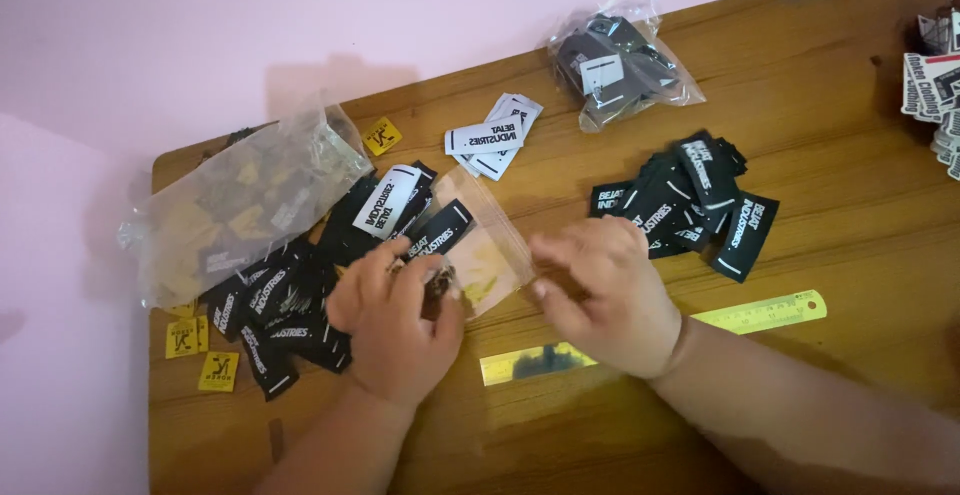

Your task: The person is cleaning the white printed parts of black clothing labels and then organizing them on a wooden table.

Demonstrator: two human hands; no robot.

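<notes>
1. The left hand [395, 320] and right hand [610, 295] lie nearest the camera, both forearms cut off by the lower edge.
2. The left hand's fingers curl around the mouth of a small clear zip bag [480, 245] with black woven labels bunched under them; how many it holds is hidden by the fingers.
3. The right hand's fingers are bent and blurred at the bag's right edge; I cannot tell whether they pinch it or only touch it.
4. A yellow-green ruler [760, 313] lies behind the right wrist, its middle hidden by the hand.
5. A pile of black labels with white lettering [285, 305] spreads left of the left hand; another black pile [700, 200] sits just beyond the right hand.
6. A large crumpled clear bag [240, 205] at far left holds yellow and dark tags, hard to make out.
7. White labels [495, 137] fan out at centre; a smaller clear bag of dark labels [620, 60] lies beyond.
8. Small yellow square tags [200, 350] sit at the wooden table's [850, 255] left edge.
9. More labels [940, 85] are cut off at the right border.
</notes>
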